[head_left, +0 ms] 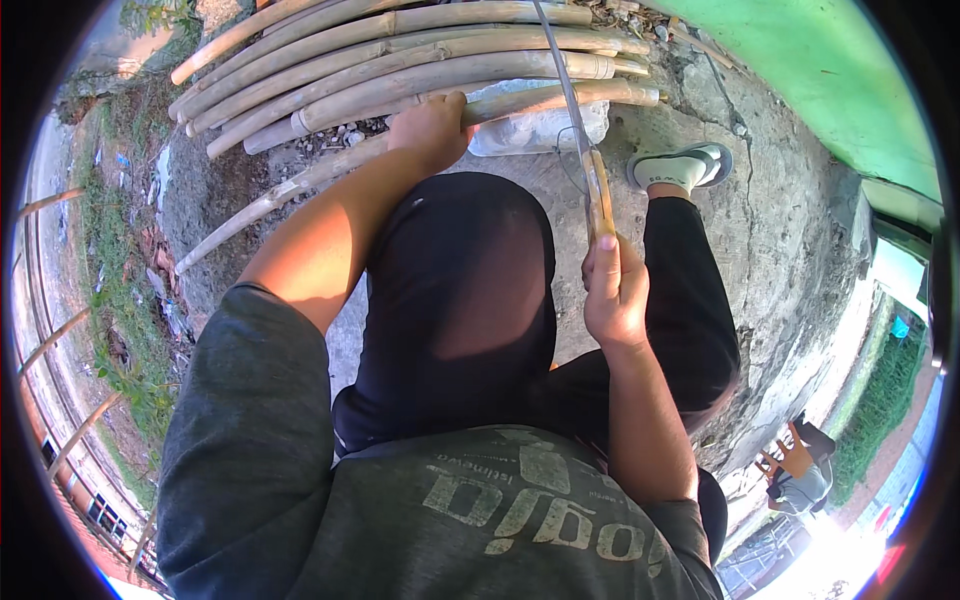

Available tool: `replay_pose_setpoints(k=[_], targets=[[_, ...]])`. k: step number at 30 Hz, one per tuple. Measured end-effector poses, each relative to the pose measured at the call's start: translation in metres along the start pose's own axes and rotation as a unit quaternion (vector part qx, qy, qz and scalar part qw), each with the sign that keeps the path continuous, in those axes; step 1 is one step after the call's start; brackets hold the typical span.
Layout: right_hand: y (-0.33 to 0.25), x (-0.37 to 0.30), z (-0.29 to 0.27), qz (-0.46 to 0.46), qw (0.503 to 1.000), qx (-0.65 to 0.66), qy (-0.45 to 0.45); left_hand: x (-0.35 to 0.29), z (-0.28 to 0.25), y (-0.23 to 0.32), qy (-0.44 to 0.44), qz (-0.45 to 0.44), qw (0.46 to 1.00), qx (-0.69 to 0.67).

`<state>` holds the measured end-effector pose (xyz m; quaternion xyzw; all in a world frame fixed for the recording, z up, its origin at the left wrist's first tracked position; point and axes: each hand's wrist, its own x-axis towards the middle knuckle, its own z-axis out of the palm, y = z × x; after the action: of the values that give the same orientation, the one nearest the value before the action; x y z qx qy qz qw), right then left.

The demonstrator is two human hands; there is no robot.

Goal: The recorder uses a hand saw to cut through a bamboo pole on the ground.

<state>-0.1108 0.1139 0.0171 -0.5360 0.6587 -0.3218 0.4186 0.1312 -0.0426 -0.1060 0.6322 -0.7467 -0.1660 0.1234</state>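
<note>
My left hand [430, 130] is closed around a long bamboo pole [290, 187], which runs from the lower left up to the right. The pole passes over a pale whitish block or bundle [545, 135]. In my right hand [617, 290] is the handle of a wooden-handled blade [565, 80]. Its long, narrow metal part points up and away, crossing in front of the pole's right part. The blade shows nearly edge-on, so I cannot tell whether it is a saw or a knife. A thin curved wire or cord shows beside the handle's upper end.
Several bamboo poles [420, 78] lie side by side at the far side. My right foot, in a sandal [712, 165], rests on cracked concrete [780, 230]. A green wall [840, 70] stands at upper right. Another person [803, 480] is at lower right. Grass and litter [130, 250] lie left.
</note>
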Motion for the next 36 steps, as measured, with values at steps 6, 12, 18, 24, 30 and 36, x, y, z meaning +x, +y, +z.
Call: replay_pose_setpoints(k=[6, 12, 18, 24, 30, 36], targets=[[0.003, 0.000, -0.005, 0.042, 0.981, 0.182, 0.046, 0.013, -0.009, 0.004, -0.126, -0.024, 0.990, 0.054], [-0.003, -0.013, -0.016, 0.028, 0.976, 0.204, 0.063, 0.018, -0.007, -0.001, -0.117, -0.021, 0.992, 0.032], [-0.007, -0.024, -0.025, 0.019, 0.982, 0.183, 0.050, 0.018, -0.011, 0.001, -0.128, -0.028, 0.991, 0.024], [-0.006, -0.037, -0.027, 0.040, 0.980, 0.191, 0.027, 0.017, -0.017, 0.006, -0.142, -0.036, 0.989, 0.037], [-0.004, -0.042, -0.027, 0.040, 0.986, 0.155, 0.040, 0.017, -0.013, 0.003, -0.141, -0.040, 0.988, 0.040], [-0.018, -0.049, -0.028, 0.043, 0.995, 0.084, 0.037, 0.016, -0.008, -0.001, -0.100, -0.017, 0.995, 0.021]])
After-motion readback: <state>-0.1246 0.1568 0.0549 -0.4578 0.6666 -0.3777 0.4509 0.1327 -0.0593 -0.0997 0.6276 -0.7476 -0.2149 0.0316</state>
